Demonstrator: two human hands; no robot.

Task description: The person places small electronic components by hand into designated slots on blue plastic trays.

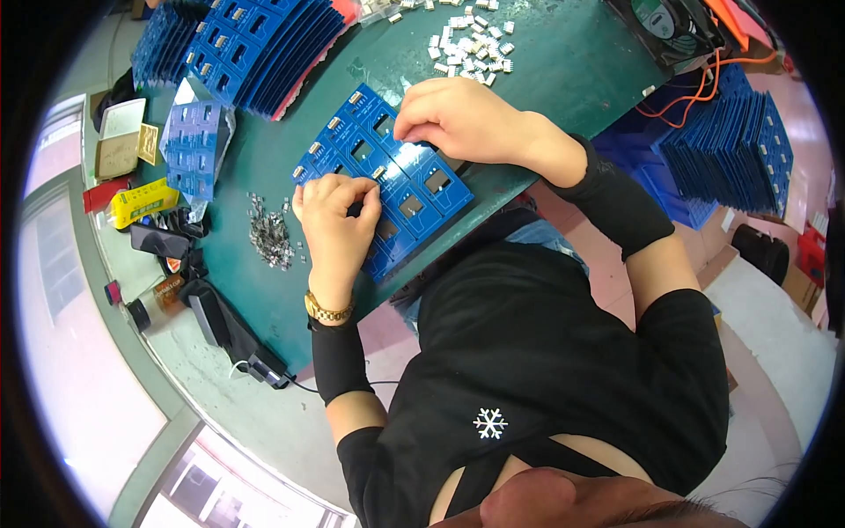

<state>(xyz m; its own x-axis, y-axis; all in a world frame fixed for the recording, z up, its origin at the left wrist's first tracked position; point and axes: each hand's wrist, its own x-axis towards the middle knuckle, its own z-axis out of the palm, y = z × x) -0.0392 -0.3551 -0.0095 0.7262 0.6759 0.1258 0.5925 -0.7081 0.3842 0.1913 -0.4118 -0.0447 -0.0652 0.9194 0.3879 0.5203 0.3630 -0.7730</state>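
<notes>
A blue circuit board panel (pixel 422 189) with several square cut-outs lies on the green table (pixel 546 62) in front of me. My left hand (pixel 334 220) rests on the panel's near left part, fingers curled and pressing a small part against it. My right hand (pixel 453 114) sits on the panel's far edge, fingertips pinched together over a board cell. Whether a small part is between those fingers I cannot tell. A gold watch is on my left wrist, and black sleeves cover both forearms.
A pile of small grey metal parts (pixel 268 236) lies left of the panel. White plastic connectors (pixel 471 44) are scattered at the far side. Stacks of blue panels (pixel 264 44) stand at the far left, more (pixel 731 150) at the right. A fan (pixel 669 26), boxes and bottles ring the table.
</notes>
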